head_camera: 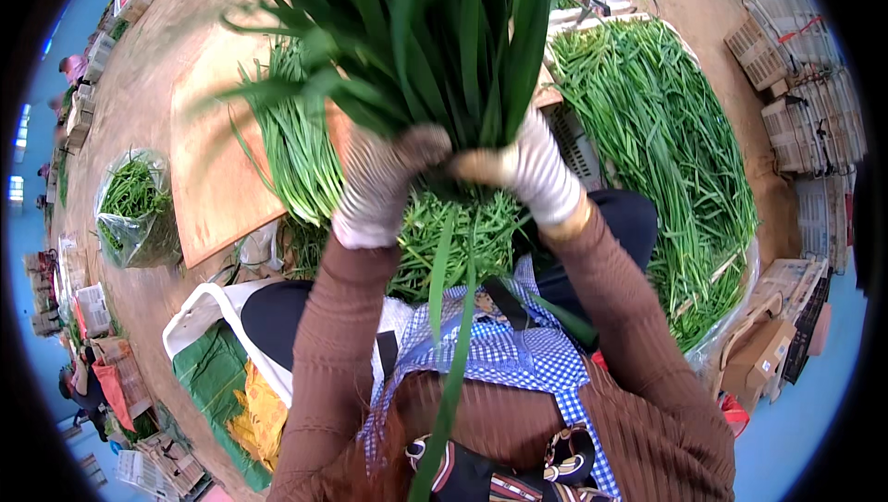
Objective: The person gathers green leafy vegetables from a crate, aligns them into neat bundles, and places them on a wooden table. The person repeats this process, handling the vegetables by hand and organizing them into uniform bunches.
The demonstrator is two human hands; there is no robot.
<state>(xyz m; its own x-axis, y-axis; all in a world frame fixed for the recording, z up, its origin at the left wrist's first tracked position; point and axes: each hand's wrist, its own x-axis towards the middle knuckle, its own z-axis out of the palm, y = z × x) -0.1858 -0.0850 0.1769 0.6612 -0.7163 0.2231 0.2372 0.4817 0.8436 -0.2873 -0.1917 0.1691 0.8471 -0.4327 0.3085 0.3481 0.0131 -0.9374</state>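
Both gloved hands grip a thick bunch of long, flat green leaves (444,37), which look like Chinese chives. My left hand (381,169) clasps the bunch from the left and my right hand (531,169) from the right, with the thumbs almost meeting in front. The leaves fan upward and away from me, blurred by motion. A few loose leaves (451,335) hang down over my blue checked apron (485,356). Cut greens (458,245) lie in a heap beneath my hands. Behind my left wrist, a neat pile of chives (298,134) rests on a wooden board (215,176).
On the right, a large plastic-lined crate (753,280) is heaped with long greens (659,155). A clear plastic bag of greens (135,207) stands on the floor at left. Stacked plastic crates (805,100) line the right side. Other people (83,384) sit far left.
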